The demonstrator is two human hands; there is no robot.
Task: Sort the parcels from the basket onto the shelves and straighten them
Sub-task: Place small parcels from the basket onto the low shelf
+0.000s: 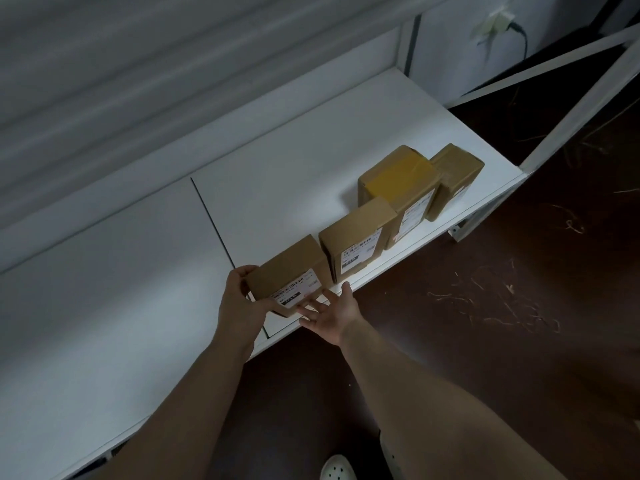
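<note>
Head view: a small brown cardboard box (289, 271) with a white label sits at the front edge of a white shelf (294, 161), just below the middle of the frame. The left hand (239, 303) grips its left side, thumb curled round the far corner. The right hand (329, 311) has straight, spread fingers (309, 309) touching the box's labelled front. Up and to the right runs a row along the edge: a second brown cardboard box (356, 244) just beside it, then a larger brown box with yellow tape (398, 192), then a tape-wrapped brown parcel (453, 178). A dark brown floor (485, 323) fills the right side, and a white shoe (336, 471) shows at the bottom edge.
</note>
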